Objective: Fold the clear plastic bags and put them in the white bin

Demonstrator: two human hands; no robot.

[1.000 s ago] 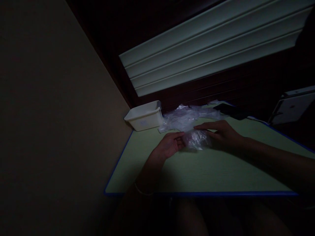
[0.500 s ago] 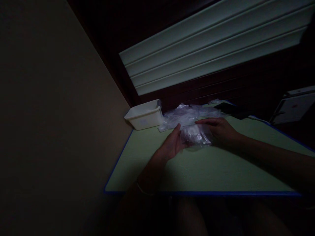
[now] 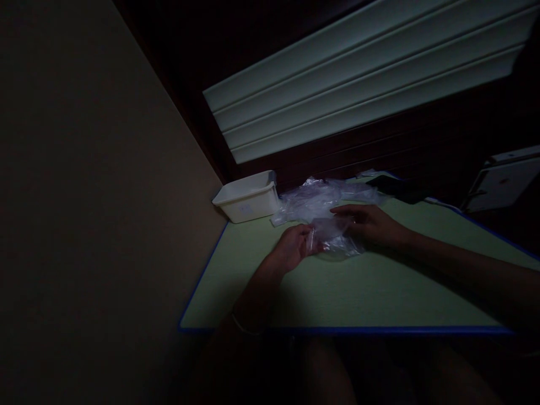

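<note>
A clear, shiny plastic bag (image 3: pixel 337 242) is held between my two hands above the pale green tabletop (image 3: pixel 371 298). My left hand (image 3: pixel 292 247) grips its left side, the fingers curled in around the edge. On the bag's right side, my right hand (image 3: pixel 369 226) has its fingers closed on the plastic. Whether anything is inside the bag cannot be made out in the dim light. Just behind the hands lies a heap of similar clear plastic bags (image 3: pixel 310 198).
A white plastic bin (image 3: pixel 248 205) stands at the back left, against the wall (image 3: pixel 126 225). Some dark flat thing (image 3: pixel 399 188) lies at the back right. Blue edging (image 3: pixel 379 331) runs round the table, and a slatted panel (image 3: pixel 337 84) rises behind it.
My left thumb has come down from its raised position and bent towards the bag. My right fingers have shifted slightly, and the bag looks flatter and more spread out.
</note>
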